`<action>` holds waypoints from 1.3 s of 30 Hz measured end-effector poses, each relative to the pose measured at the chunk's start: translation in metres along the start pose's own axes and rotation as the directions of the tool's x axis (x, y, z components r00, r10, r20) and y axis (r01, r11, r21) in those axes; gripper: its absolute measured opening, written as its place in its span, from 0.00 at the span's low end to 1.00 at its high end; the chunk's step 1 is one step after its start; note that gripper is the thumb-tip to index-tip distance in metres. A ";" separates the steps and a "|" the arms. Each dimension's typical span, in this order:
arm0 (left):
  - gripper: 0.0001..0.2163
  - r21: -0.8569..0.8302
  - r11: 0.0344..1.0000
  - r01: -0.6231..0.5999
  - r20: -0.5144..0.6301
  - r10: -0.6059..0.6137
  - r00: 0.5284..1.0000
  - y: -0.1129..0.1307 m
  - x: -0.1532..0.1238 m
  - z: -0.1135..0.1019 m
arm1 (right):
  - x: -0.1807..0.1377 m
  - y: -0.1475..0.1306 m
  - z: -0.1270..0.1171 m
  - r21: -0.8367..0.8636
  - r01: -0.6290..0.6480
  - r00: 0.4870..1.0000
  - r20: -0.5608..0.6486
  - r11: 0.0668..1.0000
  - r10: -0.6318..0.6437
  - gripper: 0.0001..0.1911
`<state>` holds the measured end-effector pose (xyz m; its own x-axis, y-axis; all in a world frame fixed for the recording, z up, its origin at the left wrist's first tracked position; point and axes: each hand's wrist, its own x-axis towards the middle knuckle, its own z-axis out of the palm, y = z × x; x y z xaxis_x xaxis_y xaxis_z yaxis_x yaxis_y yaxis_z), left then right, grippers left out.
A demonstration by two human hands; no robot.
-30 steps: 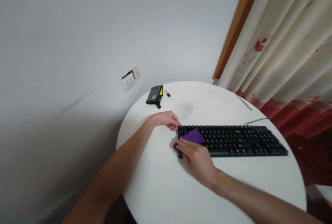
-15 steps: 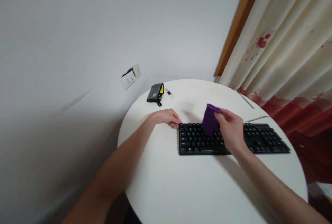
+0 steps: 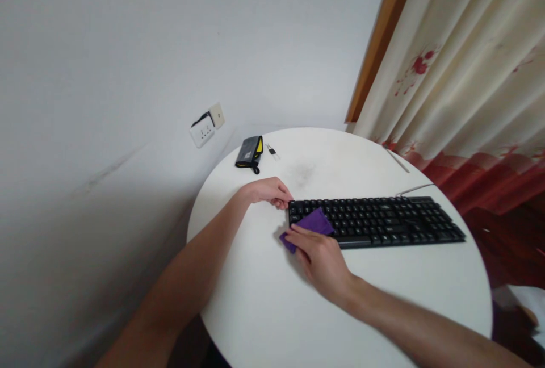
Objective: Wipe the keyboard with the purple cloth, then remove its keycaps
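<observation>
A black keyboard lies across the round white table. At its far left corner, my left hand is closed, with thumb and finger pinching the edge. My right hand holds a folded purple cloth against the keyboard's near left corner. The cloth covers some of the left keys, and one end of it sticks out past the left edge. My right fingers are pressed on the cloth, and the palm hides part of the front edge.
Behind my left hand on the table are a grey and yellow folded cloth and a small black-and-metal tool. A cable runs from the keyboard's back. A thin strip lies near the curtain. Wall sockets are at left.
My right hand has moved left and down with the purple cloth, from above the keyboard's middle onto its near left corner. My left hand stays at the far left corner.
</observation>
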<state>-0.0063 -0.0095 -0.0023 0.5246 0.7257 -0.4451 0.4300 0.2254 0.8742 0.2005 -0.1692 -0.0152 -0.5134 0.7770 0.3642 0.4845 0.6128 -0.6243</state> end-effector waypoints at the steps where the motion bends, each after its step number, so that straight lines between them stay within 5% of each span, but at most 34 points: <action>1: 0.08 0.005 1.000 -0.002 -0.003 0.002 1.000 0.000 0.000 0.000 | -0.003 -0.007 0.002 0.071 0.018 1.000 0.024 0.997 -0.020 0.23; 6: 0.08 0.013 1.000 -0.009 0.008 0.009 1.000 -0.001 0.000 -0.003 | 0.006 -0.018 -0.008 0.518 -0.175 0.982 0.027 0.837 0.188 0.15; 10: 0.08 0.017 1.000 -0.012 0.022 0.012 1.000 -0.002 0.001 -0.003 | 0.027 0.012 -0.045 0.696 -0.243 0.866 -0.158 0.676 0.474 0.12; 13: 0.09 0.014 1.000 -0.002 0.010 0.002 1.000 -0.001 0.001 -0.001 | 0.035 0.045 -0.077 0.647 -0.162 0.730 -0.430 0.745 0.532 0.13; 15: 0.09 0.015 1.000 0.009 0.003 -0.009 1.000 0.000 0.001 -0.001 | 0.035 0.062 -0.090 0.483 -0.175 0.698 -0.554 0.858 0.454 0.13; 18: 0.09 0.031 0.999 0.013 0.001 -0.013 1.000 0.001 0.000 -0.001 | 0.031 0.072 -0.092 0.120 -0.233 0.786 -0.560 0.965 0.260 0.10; 22: 0.10 0.052 0.999 0.004 -0.002 -0.003 1.000 0.001 0.000 -0.001 | 0.025 0.058 -0.064 -0.158 -0.216 0.949 -0.268 0.964 0.168 0.13; 25: 0.10 0.062 0.998 -0.003 -0.001 0.003 1.000 0.001 0.000 -0.001 | 0.020 0.038 -0.037 -0.204 -0.153 0.986 -0.089 0.967 0.138 0.15; 30: 0.09 0.072 0.997 -0.019 0.012 0.018 1.000 0.002 -0.001 0.000 | 0.009 0.003 -0.012 -0.141 -0.010 0.994 0.110 0.990 0.025 0.13; 34: 0.08 0.065 0.998 -0.008 0.006 0.008 1.000 0.004 -0.002 0.000 | 0.005 -0.015 -0.011 0.207 0.053 0.975 0.201 0.977 -0.096 0.12; 39: 0.08 0.053 0.999 -0.002 0.009 0.002 1.000 0.002 -0.001 -0.001 | 0.018 -0.005 -0.033 0.498 -0.168 0.984 0.033 0.851 0.175 0.07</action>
<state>-0.0065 -0.0092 0.0006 0.5322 0.7200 -0.4453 0.4669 0.1892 0.8638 0.2124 -0.1531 0.0177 -0.4442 0.8670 0.2260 0.1457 0.3188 -0.9365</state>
